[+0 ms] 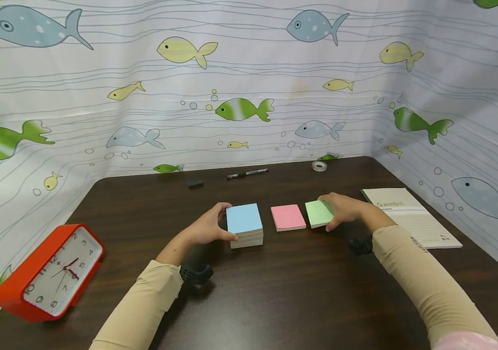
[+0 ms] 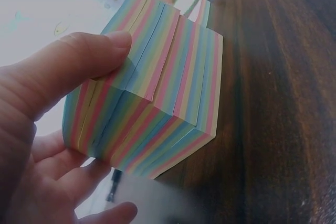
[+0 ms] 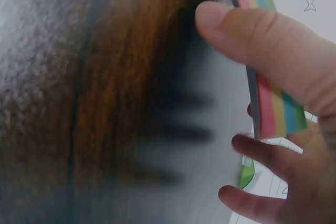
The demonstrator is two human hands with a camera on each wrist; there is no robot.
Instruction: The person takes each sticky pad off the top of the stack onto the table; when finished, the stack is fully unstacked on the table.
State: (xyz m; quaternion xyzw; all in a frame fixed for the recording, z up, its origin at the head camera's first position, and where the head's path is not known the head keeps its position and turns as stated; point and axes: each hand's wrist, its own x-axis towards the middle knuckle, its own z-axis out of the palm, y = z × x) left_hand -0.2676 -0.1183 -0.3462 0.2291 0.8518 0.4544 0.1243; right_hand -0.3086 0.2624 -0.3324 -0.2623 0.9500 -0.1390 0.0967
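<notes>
A tall stack of sticky note pads (image 1: 244, 221), blue on top, stands near the middle of the table. My left hand (image 1: 207, 226) grips its left side, thumb at the near face and fingers round the far side. The left wrist view shows the striped edges of the pads (image 2: 163, 77), layered slightly out of line. To the right lies a pink sticky note pad (image 1: 288, 217), touched by neither hand. My right hand (image 1: 342, 209) pinches a thin green-topped pad (image 1: 318, 213) between thumb and fingers. In the right wrist view, this pad (image 3: 278, 108) looks raised off the table.
An orange alarm clock (image 1: 56, 272) lies tipped on its side at the left. A notebook (image 1: 410, 218) lies beyond my right forearm. Along the back are a pen (image 1: 247, 173), a tape roll (image 1: 319, 166) and a small dark block (image 1: 195, 183). A fish-patterned curtain (image 1: 249, 73) encloses the table.
</notes>
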